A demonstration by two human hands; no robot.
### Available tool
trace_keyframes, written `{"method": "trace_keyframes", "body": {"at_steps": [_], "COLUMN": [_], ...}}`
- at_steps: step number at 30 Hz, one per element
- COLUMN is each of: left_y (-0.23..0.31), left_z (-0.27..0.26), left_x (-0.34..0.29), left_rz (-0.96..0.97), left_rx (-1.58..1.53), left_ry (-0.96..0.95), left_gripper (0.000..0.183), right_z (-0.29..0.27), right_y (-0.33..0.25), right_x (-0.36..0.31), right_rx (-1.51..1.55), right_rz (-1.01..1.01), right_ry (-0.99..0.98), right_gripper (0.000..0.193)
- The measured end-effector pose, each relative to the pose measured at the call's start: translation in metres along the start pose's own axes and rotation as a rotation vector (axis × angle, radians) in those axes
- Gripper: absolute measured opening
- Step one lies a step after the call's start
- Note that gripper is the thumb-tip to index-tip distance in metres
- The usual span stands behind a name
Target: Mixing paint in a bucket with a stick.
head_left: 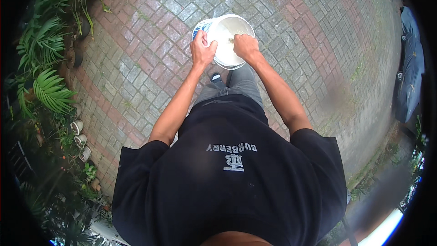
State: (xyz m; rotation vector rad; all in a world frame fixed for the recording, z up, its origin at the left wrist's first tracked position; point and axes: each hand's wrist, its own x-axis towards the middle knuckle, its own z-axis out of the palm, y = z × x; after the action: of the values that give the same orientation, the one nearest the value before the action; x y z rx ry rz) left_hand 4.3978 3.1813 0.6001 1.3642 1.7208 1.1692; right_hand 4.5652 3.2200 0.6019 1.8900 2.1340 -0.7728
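A white bucket point(243, 24) with a blue-printed outer side is tipped so its mouth faces me, in front of my legs. Whitish material point(224, 51) coats or fills its inside; whether it is liquid I cannot tell. My left hand point(203, 51) grips the bucket's left rim, the thumb over the edge. Over the bucket's mouth, at its right side, my right hand point(246, 46) is closed in a fist. A small brownish end of something point(231, 40) pokes out beside its thumb; the rest is hidden by the hand and bucket.
Brick paving point(154, 64) in grey and reddish bands surrounds me. Green plants point(50, 91) and several small pots point(80, 140) line the left side. At the far right stands a vehicle under a dark blue cover point(408, 64). My shoe point(216, 78) shows below the bucket.
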Motion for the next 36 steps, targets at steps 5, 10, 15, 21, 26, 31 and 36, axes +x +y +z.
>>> {"method": "trace_keyframes", "body": {"at_steps": [5, 10, 15, 21, 26, 31, 36], "left_y": [-0.002, -0.001, 0.008, -0.004, -0.008, -0.013, -0.024], "left_z": [0.027, 0.038, 0.028, 0.014, -0.007, -0.019, -0.025], "left_x": [0.126, 0.250, 0.364, 0.522, 0.664, 0.803, 0.947], "left_rz": [-0.035, -0.076, -0.139, -0.150, -0.201, -0.151, -0.201], "left_rx": [0.041, -0.018, -0.008, 0.010, 0.062, 0.008, -0.053], "left_ry": [-0.020, 0.026, 0.081, 0.244, 0.298, 0.374, 0.368], "left_gripper": [0.026, 0.026, 0.024, 0.023, 0.023, 0.022, 0.021], "right_z": [-0.054, -0.131, -0.188, -0.274, -0.335, -0.392, -0.454], "right_y": [0.005, -0.013, -0.047, -0.110, -0.168, -0.201, -0.238], "right_x": [0.126, 0.247, 0.362, 0.515, 0.637, 0.764, 0.885], "right_rx": [0.040, -0.043, -0.221, -0.195, -0.125, -0.139, -0.023], "right_rz": [-0.101, -0.226, -0.424, -0.507, -0.544, -0.582, -0.521], "right_ry": [-0.068, -0.174, -0.083, -0.068, -0.134, -0.120, 0.103], "right_gripper": [0.023, 0.022, 0.021, 0.021, 0.019, 0.019, 0.021]}}
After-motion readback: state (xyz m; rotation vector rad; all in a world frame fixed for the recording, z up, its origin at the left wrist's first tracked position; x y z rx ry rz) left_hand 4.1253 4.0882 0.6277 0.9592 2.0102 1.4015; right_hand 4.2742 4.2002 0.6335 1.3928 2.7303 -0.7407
